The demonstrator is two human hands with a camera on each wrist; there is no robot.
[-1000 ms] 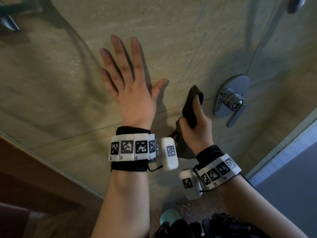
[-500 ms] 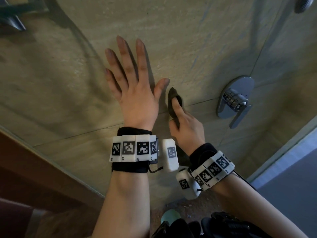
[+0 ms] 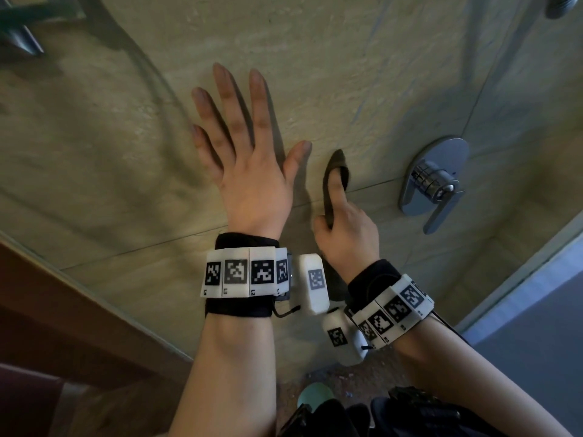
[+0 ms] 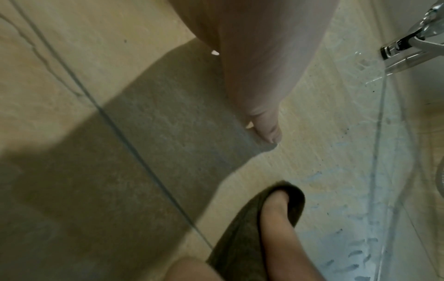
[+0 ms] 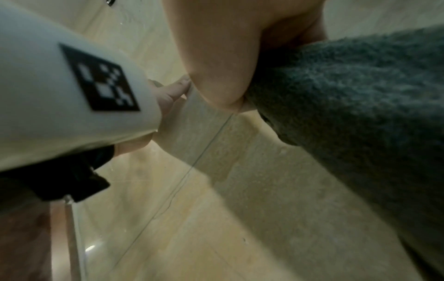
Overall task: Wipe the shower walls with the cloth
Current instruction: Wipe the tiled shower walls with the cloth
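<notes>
My left hand [image 3: 243, 159] lies flat on the beige tiled shower wall [image 3: 347, 58], fingers straight and spread. Just to its right, my right hand [image 3: 344, 222] grips a dark grey cloth [image 3: 331, 181] and holds it against the wall beside my left thumb. The forefinger reaches up inside a fold of the cloth [image 4: 242, 237]. In the right wrist view the cloth [image 5: 360, 114] fills the right side, bunched under my fingers. The left thumb [image 4: 266, 123] touches the tile in the left wrist view.
A chrome mixer handle [image 3: 433, 181] sticks out of the wall to the right of the cloth. A chrome bracket [image 3: 19, 36] sits at the top left, a shower head [image 3: 564, 6] at the top right. A glass panel edge [image 3: 520, 279] runs at the lower right.
My right hand has carried the cloth left along the wall, from near the mixer handle to beside my left thumb. My left hand stays flat on the tile.
</notes>
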